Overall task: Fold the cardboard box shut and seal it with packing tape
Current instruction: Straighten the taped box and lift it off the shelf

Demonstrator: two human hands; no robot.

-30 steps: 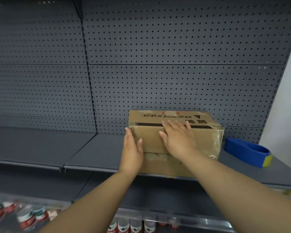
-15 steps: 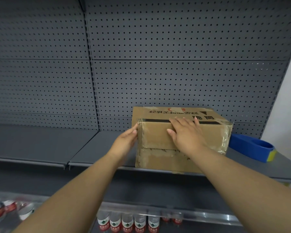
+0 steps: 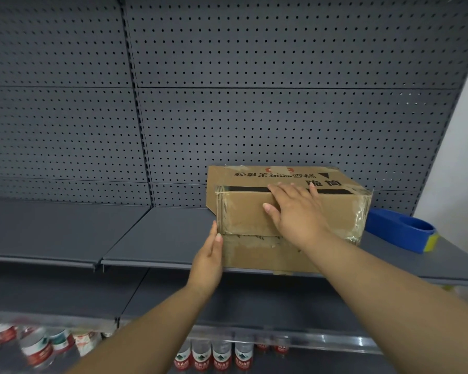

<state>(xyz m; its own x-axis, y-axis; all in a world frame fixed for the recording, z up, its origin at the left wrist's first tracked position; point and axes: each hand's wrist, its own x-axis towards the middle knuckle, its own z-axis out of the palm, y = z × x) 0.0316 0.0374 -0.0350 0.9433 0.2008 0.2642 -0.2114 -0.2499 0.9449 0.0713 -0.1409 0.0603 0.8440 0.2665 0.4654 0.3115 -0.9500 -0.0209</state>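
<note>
The cardboard box (image 3: 257,211) sits closed on the grey metal shelf (image 3: 160,236), its near side flush with the shelf's front edge and its back close to the perforated back panel (image 3: 254,117). It is brown corrugated board, printed with dark characters on top, and glossy clear packing tape (image 3: 361,214) wraps its right and left corners, wrinkled in places. The right hand (image 3: 295,211) lies flat on the near top edge, fingers spread and extended, pressing rather than gripping. The left hand (image 3: 210,257) stands edge-on against the box's left front corner, fingers straight and together, holding nothing. Just right of the box, a blue tape dispenser (image 3: 400,230) with a yellow end rests on the same shelf, near the white wall (image 3: 459,157). To the left the shelf runs bare and open. Below, on a lower shelf, stand water bottles (image 3: 211,357) with red-and-white labels.
</note>
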